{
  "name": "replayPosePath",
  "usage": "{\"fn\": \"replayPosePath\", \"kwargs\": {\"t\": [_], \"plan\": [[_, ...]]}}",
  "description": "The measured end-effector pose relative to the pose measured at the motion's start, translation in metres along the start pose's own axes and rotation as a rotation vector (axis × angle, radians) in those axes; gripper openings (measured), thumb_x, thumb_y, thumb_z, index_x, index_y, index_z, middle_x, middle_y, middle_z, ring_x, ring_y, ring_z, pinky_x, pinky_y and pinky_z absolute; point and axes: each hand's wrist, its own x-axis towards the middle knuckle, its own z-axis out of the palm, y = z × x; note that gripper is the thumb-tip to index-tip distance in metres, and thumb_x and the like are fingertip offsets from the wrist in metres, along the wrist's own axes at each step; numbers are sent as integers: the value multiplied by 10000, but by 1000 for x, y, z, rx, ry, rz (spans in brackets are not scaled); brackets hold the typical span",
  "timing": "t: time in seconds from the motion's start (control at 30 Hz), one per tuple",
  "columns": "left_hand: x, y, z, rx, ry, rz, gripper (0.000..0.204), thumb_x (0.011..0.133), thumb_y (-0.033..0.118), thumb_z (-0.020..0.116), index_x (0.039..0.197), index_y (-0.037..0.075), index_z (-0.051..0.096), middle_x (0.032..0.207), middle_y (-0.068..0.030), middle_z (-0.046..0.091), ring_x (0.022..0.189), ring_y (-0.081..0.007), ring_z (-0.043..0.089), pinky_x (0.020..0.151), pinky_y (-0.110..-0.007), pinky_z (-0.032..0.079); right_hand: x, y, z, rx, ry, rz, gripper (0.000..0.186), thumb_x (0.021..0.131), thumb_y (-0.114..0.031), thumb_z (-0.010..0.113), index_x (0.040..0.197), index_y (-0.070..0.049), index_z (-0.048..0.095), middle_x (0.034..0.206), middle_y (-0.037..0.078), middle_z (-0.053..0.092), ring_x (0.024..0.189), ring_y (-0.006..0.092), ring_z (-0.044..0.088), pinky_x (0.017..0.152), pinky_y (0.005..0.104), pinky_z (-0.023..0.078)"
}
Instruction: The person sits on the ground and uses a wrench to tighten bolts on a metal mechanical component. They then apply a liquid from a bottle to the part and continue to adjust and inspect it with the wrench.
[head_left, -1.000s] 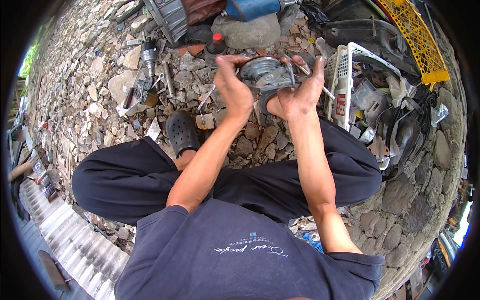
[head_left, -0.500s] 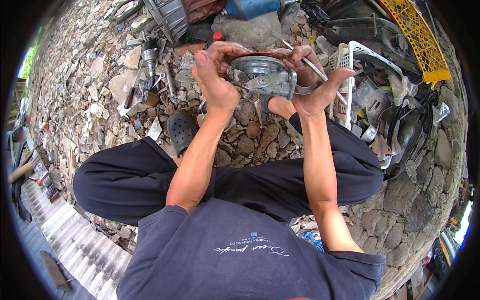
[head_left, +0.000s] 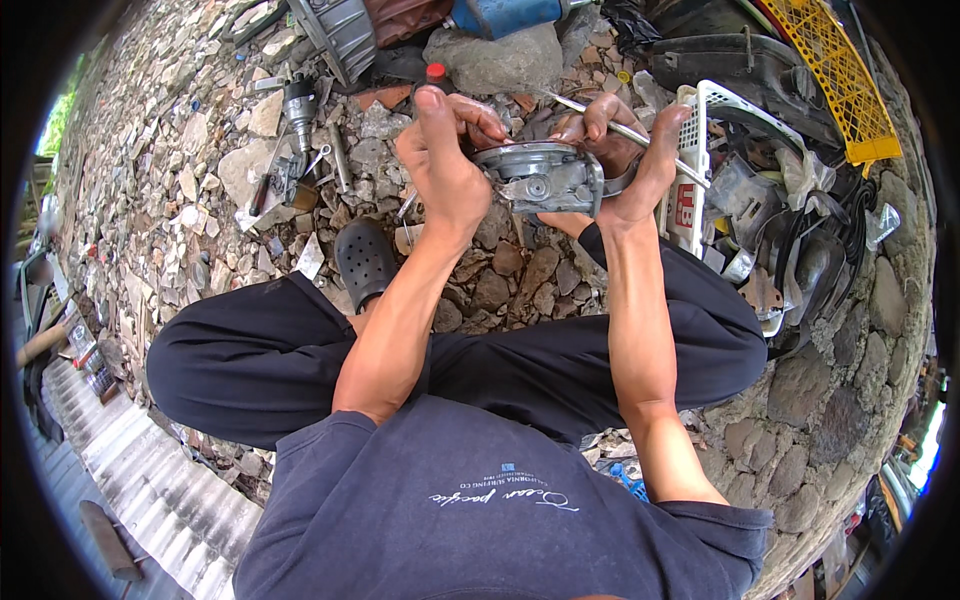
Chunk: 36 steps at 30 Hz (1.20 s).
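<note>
A round grey cast-metal housing (head_left: 540, 182) is held up in front of me, over the stony ground between my legs. My left hand (head_left: 448, 165) grips its left side, thumb raised and fingers curled over the far rim. On the other side, my right hand (head_left: 640, 165) holds the housing near its flanged end. A thin silvery metal rod (head_left: 632, 133) also lies across the right hand, between the raised thumb and the fingers, slanting down to the right. The far face of the housing and some of the fingertips are hidden.
A white plastic basket (head_left: 700, 165) of scrap parts stands at the right, below a yellow plastic crate (head_left: 835, 75). Tools, including a small wrench (head_left: 318, 160), lie on the stones at the left. Beyond my hands are a red cap (head_left: 435, 73), a large rock (head_left: 495, 58) and a ribbed casing (head_left: 335, 35).
The housing has shifted slightly right and toward me, and it has tilted. My left hand has moved right with its fingers curling further over the rim. The rod lies at a flatter slant.
</note>
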Motion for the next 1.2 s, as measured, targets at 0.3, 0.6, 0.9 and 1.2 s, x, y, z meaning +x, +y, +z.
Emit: {"fn": "replayPosePath", "kwargs": {"t": [0.3,0.6,0.9,1.2], "plan": [[29,-33,-19,-68,437,-116,671,998,571,395,578,56,483,564,-69,551,569,-149,510,622,-305,406,7,17,7,-168,33,70,723,891,-754,405,827,-52,567,973,115,655,969,229,619,863,345,475],[45,-13,-39,177,355,124,818,1002,628,274,522,15,524,524,-64,563,504,-123,498,533,-263,379,8,-9,3,-827,135,-260,630,1037,-518,313,1257,-11,615,972,124,708,907,164,645,777,306,466],[45,14,-32,380,279,262,792,997,630,294,541,13,489,550,-51,528,535,-135,502,561,-279,399,-25,-28,62,-905,-123,-291,236,844,-53,698,1066,25,690,850,104,712,649,134,649,563,251,498],[42,16,-34,311,199,250,815,1016,605,226,538,9,510,528,-44,541,514,-120,512,540,-262,383,-21,-9,62,-1109,-414,-465,244,725,-12,713,969,-25,711,912,132,700,800,271,701,689,338,565]]}}
